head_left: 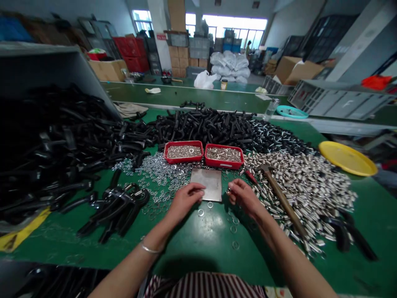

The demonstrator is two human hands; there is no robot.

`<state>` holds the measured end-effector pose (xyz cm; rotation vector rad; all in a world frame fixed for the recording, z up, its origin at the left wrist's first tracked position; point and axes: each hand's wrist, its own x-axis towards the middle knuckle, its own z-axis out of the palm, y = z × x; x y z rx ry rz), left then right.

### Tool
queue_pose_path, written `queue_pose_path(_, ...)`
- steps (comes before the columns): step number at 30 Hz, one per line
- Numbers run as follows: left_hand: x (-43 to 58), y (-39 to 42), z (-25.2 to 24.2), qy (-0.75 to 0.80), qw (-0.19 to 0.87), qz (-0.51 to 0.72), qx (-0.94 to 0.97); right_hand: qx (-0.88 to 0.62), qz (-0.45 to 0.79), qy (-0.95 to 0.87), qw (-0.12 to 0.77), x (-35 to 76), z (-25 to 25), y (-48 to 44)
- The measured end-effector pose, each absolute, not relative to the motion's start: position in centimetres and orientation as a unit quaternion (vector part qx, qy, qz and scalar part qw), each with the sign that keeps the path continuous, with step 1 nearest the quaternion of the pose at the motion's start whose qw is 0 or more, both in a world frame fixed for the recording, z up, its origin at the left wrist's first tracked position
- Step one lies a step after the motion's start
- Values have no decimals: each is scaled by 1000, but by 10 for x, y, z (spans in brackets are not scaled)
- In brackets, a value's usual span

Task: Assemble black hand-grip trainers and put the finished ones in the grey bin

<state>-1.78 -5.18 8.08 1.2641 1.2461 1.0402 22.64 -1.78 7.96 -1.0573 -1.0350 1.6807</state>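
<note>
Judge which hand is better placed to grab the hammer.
Right, probably. The right hand lies just beside the hammer, whose handle runs along that forearm; the left hand rests at the plate, farther off.

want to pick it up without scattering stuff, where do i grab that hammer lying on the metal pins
Grip the wooden handle near its free end, coming from above with the right hand. The hammer lies diagonally on the pins, head away from you, handle end pointing toward your right side.
</note>
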Motion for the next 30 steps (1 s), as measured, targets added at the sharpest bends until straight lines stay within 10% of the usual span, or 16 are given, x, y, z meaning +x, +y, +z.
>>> queue_pose_path(19,31,-90,63,415,697,509,290,-373,789,-257,416,190,57,-71)
queue_pose_path(30,-68,-108,109,559,201,376,711,-450,559,-556,418,185,90,-78)
